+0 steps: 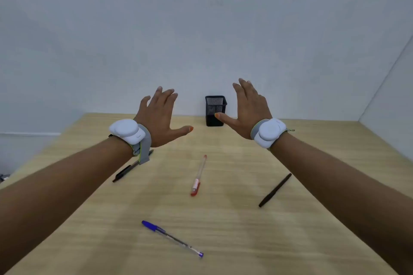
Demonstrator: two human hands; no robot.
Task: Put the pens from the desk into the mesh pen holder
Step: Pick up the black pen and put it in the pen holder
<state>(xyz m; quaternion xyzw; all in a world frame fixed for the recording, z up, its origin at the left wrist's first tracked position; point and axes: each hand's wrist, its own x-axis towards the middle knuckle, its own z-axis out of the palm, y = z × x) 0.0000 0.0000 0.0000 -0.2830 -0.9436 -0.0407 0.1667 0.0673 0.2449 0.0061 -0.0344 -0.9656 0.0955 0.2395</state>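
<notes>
Head view: 2 bare forearms reach forward over a light wooden desk (223, 219) that meets a plain pale wall (201, 29). Each wrist wears a white rounded device on a grey strap: the left wrist device (126, 130) and the right wrist device (269, 131).

The left hand (159, 116) is raised above the desk with its back to the camera, fingers spread and thumb stretched toward the middle; it is released and grasps nothing. The right hand (248, 110) mirrors it, fingers spread and thumb pointing inward, also released and grasping nothing.

The black mesh pen holder (215, 111) stands upright at the far edge of the desk against the wall, seen between the 2 hands and nearer the right one; the right thumb tip overlaps its lower right edge in this view, though contact cannot be judged. What it contains cannot be made out.

4 pens lie flat on the desk, all apart from the hands. A black clip pen (130, 166) lies below the left wrist, partly hidden by the strap. A red-capped pen (199, 175) lies between and nearer than both hands. A plain black pen (275, 190) lies below the right forearm. A blue-capped pen (172, 238) lies nearest the camera, well apart from both hands.
</notes>
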